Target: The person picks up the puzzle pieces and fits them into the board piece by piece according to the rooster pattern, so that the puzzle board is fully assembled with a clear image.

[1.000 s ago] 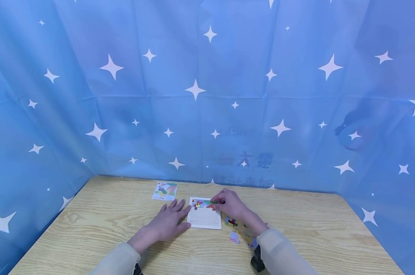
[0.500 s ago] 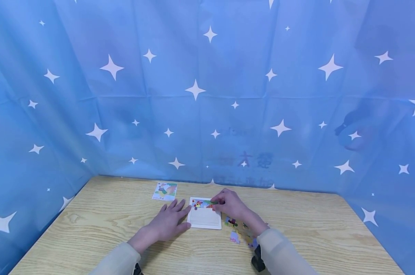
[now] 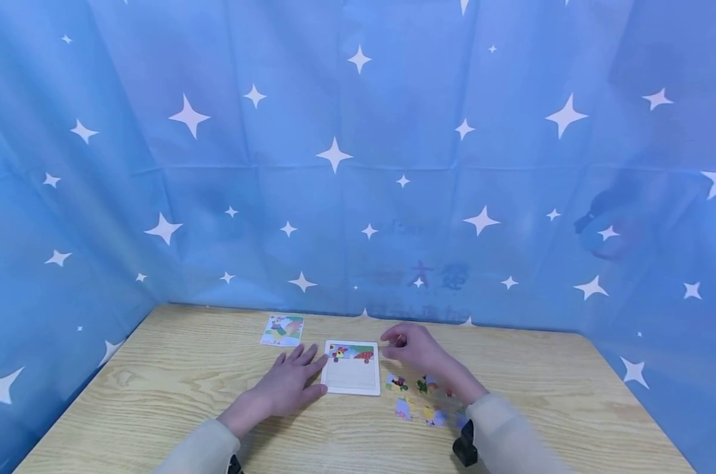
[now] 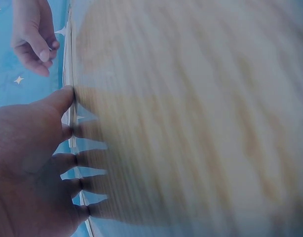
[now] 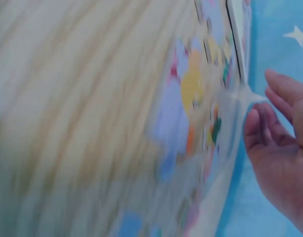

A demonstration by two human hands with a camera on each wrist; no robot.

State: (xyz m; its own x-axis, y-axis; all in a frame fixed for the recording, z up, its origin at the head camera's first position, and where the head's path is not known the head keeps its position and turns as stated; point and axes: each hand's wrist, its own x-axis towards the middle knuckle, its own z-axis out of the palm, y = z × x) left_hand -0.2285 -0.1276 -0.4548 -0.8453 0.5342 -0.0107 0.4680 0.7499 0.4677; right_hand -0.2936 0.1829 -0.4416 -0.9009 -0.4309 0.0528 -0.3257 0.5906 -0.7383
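Note:
A white puzzle tray (image 3: 352, 382) lies on the wooden table (image 3: 156, 395), with a row of coloured pieces (image 3: 352, 353) set along its far edge. My left hand (image 3: 292, 378) rests flat on the table, fingers straight, touching the tray's left side. My right hand (image 3: 413, 349) hovers just right of the tray's far corner, fingers loosely curled and holding nothing. Several loose puzzle pieces (image 3: 419, 398) lie right of the tray, near my right wrist. The right wrist view is blurred; it shows the loose pieces (image 5: 191, 94) and my curled fingers (image 5: 270, 128).
A small picture card (image 3: 282, 330) lies at the back left of the tray. Blue star-patterned cloth (image 3: 358, 164) closes in the table at the back and on both sides. Bare wood shows at left and far right.
My right hand has lifted off the tray's top row and drawn back to the right, leaving a piece in place. The left hand has not moved.

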